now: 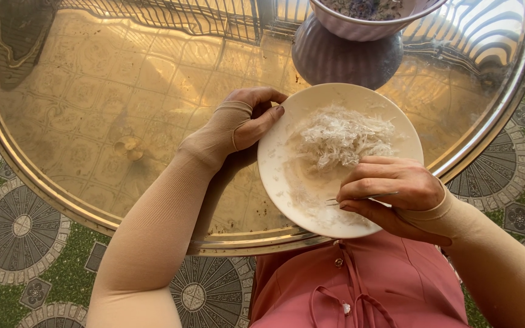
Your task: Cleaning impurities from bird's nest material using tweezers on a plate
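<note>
My bench has a glossy glass top with a polished metal rim. The plate looks like smooth, shiny white ceramic, with dry, fibrous white shreds on it. The thin tool in my right grip is bright metal. My sleeves are matt, stretchy beige cloth.

bare tabletop left, bowl blocks beyond

Packages: none. Labels: none. Signs: none. Screens: none. Nothing of these kinds shows anywhere in the head view.
</note>
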